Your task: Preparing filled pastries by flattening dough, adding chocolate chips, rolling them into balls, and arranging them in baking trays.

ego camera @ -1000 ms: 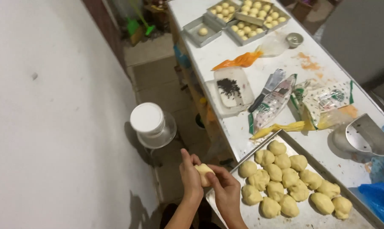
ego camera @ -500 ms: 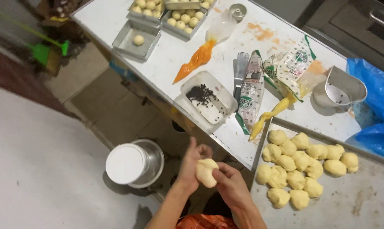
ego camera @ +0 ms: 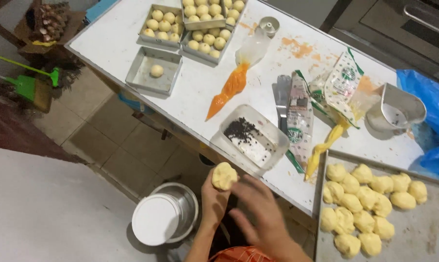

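Dough in hand: pale yellow lump of dough point(ego camera: 224, 175), held up in the cupped left hand point(ego camera: 214, 196), below the near edge of the white worktable point(ego camera: 190, 92).
Left fingers: curled narrowly around the lump from beneath, holding it.
Right hand point(ego camera: 258, 211): just beside the lump, fingers spread loosely, empty, not clearly touching it.
Doing it well: probably best to keep the cupped palm under the lump, roll with light even pressure from the other palm, and stay over the floor gap only briefly.
Clear plastic tub point(ego camera: 252, 140): small heap of dark seeds at one end, otherwise bare.
Large metal baking tray point(ego camera: 423, 228): rough yellow dough pieces clustered at its near left part.
Small square metal tin point(ego camera: 154, 77): one smooth round ball.
Two far metal tins point(ego camera: 163, 24): rows of smooth round balls, closely packed.
Orange piping bag point(ego camera: 234, 85): lying on the table, orange filling at the tip end.
Round steel pot with white lid point(ego camera: 165, 219): on the floor, contents hidden.
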